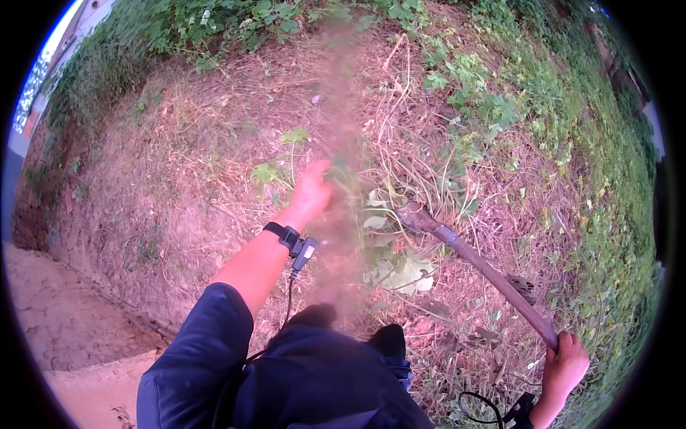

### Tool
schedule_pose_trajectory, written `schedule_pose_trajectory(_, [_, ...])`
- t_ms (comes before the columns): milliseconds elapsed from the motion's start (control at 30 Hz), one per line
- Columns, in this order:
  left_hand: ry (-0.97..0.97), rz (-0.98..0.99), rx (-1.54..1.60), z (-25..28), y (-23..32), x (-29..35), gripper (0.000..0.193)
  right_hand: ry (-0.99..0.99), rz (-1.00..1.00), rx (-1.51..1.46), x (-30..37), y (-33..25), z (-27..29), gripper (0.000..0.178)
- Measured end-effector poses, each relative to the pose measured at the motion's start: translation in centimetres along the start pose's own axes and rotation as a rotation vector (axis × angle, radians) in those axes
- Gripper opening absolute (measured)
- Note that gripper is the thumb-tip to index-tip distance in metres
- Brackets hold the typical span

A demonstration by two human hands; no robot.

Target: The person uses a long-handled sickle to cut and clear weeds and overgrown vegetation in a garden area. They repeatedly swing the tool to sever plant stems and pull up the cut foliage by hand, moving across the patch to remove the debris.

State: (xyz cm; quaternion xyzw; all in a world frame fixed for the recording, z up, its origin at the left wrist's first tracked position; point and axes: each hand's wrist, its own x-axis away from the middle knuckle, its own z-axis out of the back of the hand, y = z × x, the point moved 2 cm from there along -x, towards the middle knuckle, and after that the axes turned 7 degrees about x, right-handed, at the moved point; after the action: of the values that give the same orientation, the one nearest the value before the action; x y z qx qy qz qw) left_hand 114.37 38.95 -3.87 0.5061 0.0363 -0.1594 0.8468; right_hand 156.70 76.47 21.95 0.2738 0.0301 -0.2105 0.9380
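My left hand (314, 187) is over the middle of the slope with its fingers curled together. A blurred streak covers the fingertips, so what they hold, if anything, cannot be made out. Just beyond it stand thin stems with green lobed leaves (264, 173). At the lower right, my right hand (567, 362) grips the end of a long wooden handle. This wooden-handled tool (496, 277) slants up and left to a metal collar, and its dark head rests among tangled vines (436, 175), partly hidden. Pale, upturned leaves (407, 273) lie left of the handle.
Dry stalks and cut-looking straw cover the reddish slope (193, 179). Dense green growth (600, 179) runs along the right, and leafy vines (236, 21) cross the top. At the lower left is a bare earth ledge (71, 314). A cable (289, 300) hangs from my left wrist device.
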Motion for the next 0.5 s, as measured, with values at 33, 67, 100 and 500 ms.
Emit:
schedule_pose_trajectory(33, [-0.009, 0.011, 0.0, -1.8, 1.1, 0.8, 0.036, -0.041, -0.024, 0.035, 1.4, 1.6, -0.7, 0.026])
schedule_pose_trajectory(67, [-0.069, 0.072, 0.072, -3.9, 2.2, 1.8, 0.037, -0.018, -0.03, 0.019, 3.0, 3.1, -1.4, 0.023])
schedule_pose_trajectory(100, [-0.127, 0.144, 0.141, -6.1, 3.5, 3.2, 0.038, -0.019, -0.043, 0.014, 4.6, 4.8, -2.2, 0.02])
schedule_pose_trajectory(500, [-0.746, 0.021, 0.329, -41.0, 35.5, 23.7, 0.043, -0.486, -0.517, 0.419, 39.9, 31.9, -5.9, 0.025])
